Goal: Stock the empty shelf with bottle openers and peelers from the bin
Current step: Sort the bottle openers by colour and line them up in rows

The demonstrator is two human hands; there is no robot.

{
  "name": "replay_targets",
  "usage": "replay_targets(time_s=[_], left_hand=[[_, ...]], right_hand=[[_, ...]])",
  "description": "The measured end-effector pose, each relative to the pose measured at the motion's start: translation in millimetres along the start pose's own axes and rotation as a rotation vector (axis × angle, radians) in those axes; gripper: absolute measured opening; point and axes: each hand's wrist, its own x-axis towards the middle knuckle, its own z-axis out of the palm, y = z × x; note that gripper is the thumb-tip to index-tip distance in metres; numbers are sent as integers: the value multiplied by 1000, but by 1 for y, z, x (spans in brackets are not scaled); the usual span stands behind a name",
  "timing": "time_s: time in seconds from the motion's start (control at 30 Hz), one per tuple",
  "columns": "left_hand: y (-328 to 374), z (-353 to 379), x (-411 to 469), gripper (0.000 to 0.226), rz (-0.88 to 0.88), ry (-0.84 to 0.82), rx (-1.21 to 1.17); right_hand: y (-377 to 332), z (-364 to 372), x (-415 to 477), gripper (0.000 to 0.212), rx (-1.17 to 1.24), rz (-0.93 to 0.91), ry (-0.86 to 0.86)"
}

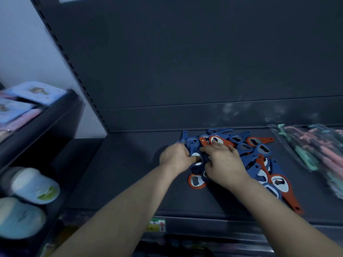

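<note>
On the far left, round tubs [31, 184] and flat packs [35, 92] are seen on another rack, blurred. The dark shelf [126, 173] is bare on its left part. The left hand [175, 156] is closed around a few blue openers at the left edge of the pile of bottle openers [256, 160]. The right hand [225, 166] is laid on top of the pile, fingers spread and bent, touching an orange one. Just beside the pile, on the right, a clear bag of peelers [311, 151] is lying. So both kinds are already on the shelf, but the openers look jumbled and probably need tidying. The bin is not seen.
</note>
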Motion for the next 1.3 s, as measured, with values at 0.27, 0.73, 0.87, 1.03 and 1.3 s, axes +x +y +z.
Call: replay_targets(time_s=[0.27, 0.73, 0.87, 1.03, 1.3], left_hand=[[-89, -51, 30, 16, -85, 65, -375], [-194, -76, 29, 30, 252, 52, 57], [-199, -77, 42, 34, 195, 97, 2], [-205, -80, 51, 46, 164, 86, 63], [-202, -79, 58, 46, 127, 32, 70]], right_hand=[[-43, 20, 21, 44, -74, -2, 82], [-128, 59, 45, 44, -346, -67, -96], [-148, 69, 59, 58, -41, -49, -153], [-148, 72, 78, 52, -279, -193, -141], [-148, 56, 92, 43, -102, 61, -288]])
